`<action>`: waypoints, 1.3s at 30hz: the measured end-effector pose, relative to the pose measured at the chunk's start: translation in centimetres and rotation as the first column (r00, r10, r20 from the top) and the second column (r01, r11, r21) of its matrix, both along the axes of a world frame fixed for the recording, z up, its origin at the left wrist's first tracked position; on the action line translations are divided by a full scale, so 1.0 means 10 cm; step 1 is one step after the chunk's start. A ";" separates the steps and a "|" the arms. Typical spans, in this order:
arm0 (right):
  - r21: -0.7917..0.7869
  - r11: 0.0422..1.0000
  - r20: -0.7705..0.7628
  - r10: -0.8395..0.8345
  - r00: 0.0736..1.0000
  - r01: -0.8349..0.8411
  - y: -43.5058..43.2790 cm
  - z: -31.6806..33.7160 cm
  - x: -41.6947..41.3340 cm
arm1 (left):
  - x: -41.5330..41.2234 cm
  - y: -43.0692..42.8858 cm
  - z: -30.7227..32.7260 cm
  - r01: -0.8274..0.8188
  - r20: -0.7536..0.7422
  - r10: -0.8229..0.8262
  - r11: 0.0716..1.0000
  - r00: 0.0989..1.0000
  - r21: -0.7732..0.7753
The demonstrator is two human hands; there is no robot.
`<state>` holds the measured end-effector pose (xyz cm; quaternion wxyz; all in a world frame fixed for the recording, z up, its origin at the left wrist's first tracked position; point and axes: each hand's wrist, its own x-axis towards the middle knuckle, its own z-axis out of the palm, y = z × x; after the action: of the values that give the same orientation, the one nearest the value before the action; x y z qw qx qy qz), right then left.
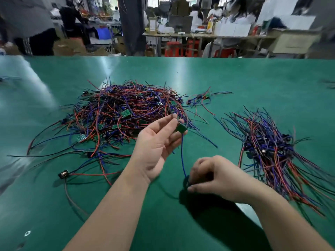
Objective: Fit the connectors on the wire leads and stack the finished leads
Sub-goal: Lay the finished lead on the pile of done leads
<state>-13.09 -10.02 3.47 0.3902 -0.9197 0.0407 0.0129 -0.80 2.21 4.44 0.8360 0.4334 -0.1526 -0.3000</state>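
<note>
The fitting step looks to be in hand: the left hand [157, 140] is raised, palm up, its fingertips pinching a small green board [181, 128] at the top of a blue lead [182, 153]. The right hand [212, 176], lower and nearer the person, curls its fingers round the lead's bottom end, where a dark connector [186, 179] seems to sit — too blurred to say whether it is seated. The hands are apart, the lead stretched between them above the table [235, 78]. The next move likely calls for pressing the connector home, then laying the lead on the stack [272, 151] at the right, in line with the rest. No bin or tray shows — the unworked tangle [126, 113] and the stack both lie straight on the table, well apart.
</note>
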 end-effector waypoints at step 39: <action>0.909 0.308 -0.137 -0.420 0.897 0.282 -0.14 0.05 0.03 | -0.22 -0.11 -0.11 0.298 0.020 -0.331 0.875 0.943 0.382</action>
<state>-12.77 -11.46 4.01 0.8226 -0.5201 0.2016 -0.1103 -3.05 1.10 3.31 0.6708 0.5662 -0.1966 -0.4367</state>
